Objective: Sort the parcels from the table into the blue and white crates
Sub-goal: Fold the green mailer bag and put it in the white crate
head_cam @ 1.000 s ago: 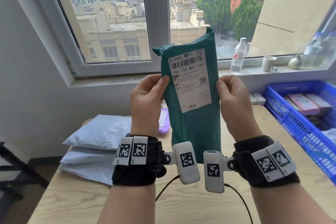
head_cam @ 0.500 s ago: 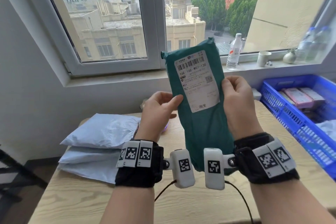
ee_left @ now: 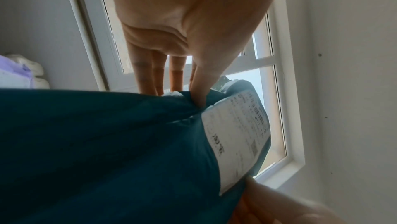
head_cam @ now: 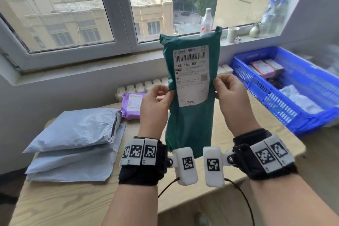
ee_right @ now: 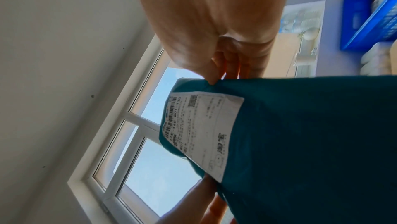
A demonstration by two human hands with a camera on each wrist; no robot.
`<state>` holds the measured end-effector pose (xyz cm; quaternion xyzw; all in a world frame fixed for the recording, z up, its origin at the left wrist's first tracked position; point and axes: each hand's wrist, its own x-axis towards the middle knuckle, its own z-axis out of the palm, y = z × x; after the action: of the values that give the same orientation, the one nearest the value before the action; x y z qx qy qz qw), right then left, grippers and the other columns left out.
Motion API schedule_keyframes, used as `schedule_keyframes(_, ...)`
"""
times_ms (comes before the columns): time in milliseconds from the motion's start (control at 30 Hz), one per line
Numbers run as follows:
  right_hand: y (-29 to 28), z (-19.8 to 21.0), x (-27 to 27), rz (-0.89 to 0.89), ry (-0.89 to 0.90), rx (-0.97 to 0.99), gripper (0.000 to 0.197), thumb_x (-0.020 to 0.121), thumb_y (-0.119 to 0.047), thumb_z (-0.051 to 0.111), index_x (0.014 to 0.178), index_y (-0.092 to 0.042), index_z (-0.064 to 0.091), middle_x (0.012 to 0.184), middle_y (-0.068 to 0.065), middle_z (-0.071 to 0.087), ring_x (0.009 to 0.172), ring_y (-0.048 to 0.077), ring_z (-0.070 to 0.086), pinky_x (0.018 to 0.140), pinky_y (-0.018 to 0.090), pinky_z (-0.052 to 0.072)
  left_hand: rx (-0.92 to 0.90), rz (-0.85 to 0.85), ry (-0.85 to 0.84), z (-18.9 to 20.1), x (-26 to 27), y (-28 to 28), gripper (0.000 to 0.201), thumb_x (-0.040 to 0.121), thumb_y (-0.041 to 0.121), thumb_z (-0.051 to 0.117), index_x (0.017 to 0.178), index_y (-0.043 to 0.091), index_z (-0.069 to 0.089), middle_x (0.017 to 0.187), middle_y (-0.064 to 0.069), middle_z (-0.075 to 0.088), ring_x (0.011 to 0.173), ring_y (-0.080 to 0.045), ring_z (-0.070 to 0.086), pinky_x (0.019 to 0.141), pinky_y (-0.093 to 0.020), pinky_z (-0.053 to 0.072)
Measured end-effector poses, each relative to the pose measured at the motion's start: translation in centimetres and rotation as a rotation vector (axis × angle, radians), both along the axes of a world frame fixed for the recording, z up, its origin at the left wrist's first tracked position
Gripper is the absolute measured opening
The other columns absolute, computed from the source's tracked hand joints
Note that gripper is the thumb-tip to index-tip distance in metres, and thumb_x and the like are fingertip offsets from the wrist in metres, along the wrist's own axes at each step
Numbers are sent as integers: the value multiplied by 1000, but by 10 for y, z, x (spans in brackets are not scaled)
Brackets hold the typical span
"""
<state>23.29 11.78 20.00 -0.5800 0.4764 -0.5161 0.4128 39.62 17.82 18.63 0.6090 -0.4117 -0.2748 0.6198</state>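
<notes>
A dark green parcel (head_cam: 190, 124) with a white shipping label (head_cam: 191, 75) stands upright in the air above the table, label facing me. My left hand (head_cam: 156, 104) pinches its left edge, thumb on the front and fingers behind. My right hand (head_cam: 230, 95) pinches its right edge the same way. The left wrist view shows the green parcel (ee_left: 107, 151) under my thumb; the right wrist view shows the green parcel (ee_right: 311, 142) and its label (ee_right: 201, 131). The blue crate (head_cam: 260, 86) sits at the right, holding pink parcels (head_cam: 264, 65) and a white one (head_cam: 300, 101).
A stack of grey mailer bags (head_cam: 73, 143) lies on the left of the wooden table (head_cam: 60, 202). A purple parcel (head_cam: 133, 105) lies behind them near the wall. Bottles (head_cam: 206, 21), a cup (head_cam: 232, 34) and a small vase (head_cam: 254, 31) stand on the windowsill. No white crate is in view.
The green parcel has come lower and a little to the right with both hands. My left hand, which was loose on the edge half a second ago, now pinches it again.
</notes>
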Motion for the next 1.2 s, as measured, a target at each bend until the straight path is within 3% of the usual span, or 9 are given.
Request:
schedule_keyframes(67, 3, -7, -13, -26, -20, 19, 12, 100, -17, 53, 93, -19, 61, 97, 4, 69, 95, 20, 65, 93, 46, 54, 22, -14, -11, -6, -8, -5, 20, 94, 16, 63, 76, 18, 55, 73, 4, 59, 68, -9, 54, 65, -25, 50)
schedule_keyframes(167, 5, -13, -38, -86, -29, 36, 15, 100, -16, 53, 88, -21, 60, 95, 4, 68, 95, 22, 66, 93, 45, 54, 60, -27, -21, -8, -24, -14, 18, 95, 23, 60, 79, 20, 55, 77, 2, 59, 73, -14, 53, 71, -36, 48)
schedule_keyframes(333, 2, -16, -81, -98, -141, 56, 12, 99, -11, 55, 88, -15, 59, 92, 6, 66, 89, 19, 65, 85, 34, 58, 87, -66, -9, 1, -66, -28, 16, 99, 23, 53, 84, 17, 49, 80, 1, 53, 74, -13, 48, 69, -32, 42)
schedule_keyframes(433, -5, -21, -108, -61, -169, 111, 10, 96, -16, 62, 102, -8, 63, 101, 9, 69, 96, 23, 68, 75, 24, 58, 83, -62, 14, 4, -94, -38, 17, 100, 23, 51, 84, 17, 48, 81, -1, 54, 74, -13, 48, 68, -32, 42)
schedule_keyframes(633, -24, -40, -192, 54, 3, 223, 39, 78, -40, 77, 110, -20, 69, 106, -6, 74, 102, 11, 69, 96, 39, 54, 142, -70, 153, -2, -173, -67, 20, 100, 24, 50, 82, 18, 46, 82, -3, 53, 73, -15, 48, 65, -34, 42)
schedule_keyframes(767, -36, -41, -254, 32, -11, 170, 17, 85, -23, 75, 100, -27, 70, 100, -14, 74, 96, -1, 67, 87, 20, 51, 168, -71, 181, -8, -236, -88, 15, 99, 26, 52, 87, 16, 50, 88, -6, 58, 78, -18, 52, 70, -40, 46)
schedule_keyframes(867, -48, -44, -298, -23, -37, 129, 15, 87, -14, 72, 96, -27, 73, 89, -16, 75, 83, -4, 67, 72, 9, 49, 184, -127, 208, -12, -286, -102, 18, 97, 28, 58, 105, 12, 56, 100, -7, 69, 86, -17, 66, 76, -38, 55)
schedule_keyframes(1000, -62, -57, -357, -151, -77, 152, 11, 86, -16, 73, 94, -22, 78, 89, -6, 77, 88, 12, 71, 83, 27, 55, 212, -245, 225, -24, -351, -116, 22, 91, 22, 67, 110, 12, 64, 101, 1, 74, 90, -12, 71, 82, -34, 60)
schedule_keyframes(1200, -83, -83, -430, -413, -50, 136, 6, 85, -18, 75, 81, -21, 77, 72, -9, 74, 72, 2, 54, 74, 27, 48, 249, -355, 207, -40, -428, -145, 5, 87, 11, 70, 91, 12, 72, 91, -4, 76, 87, -19, 72, 82, -40, 60)
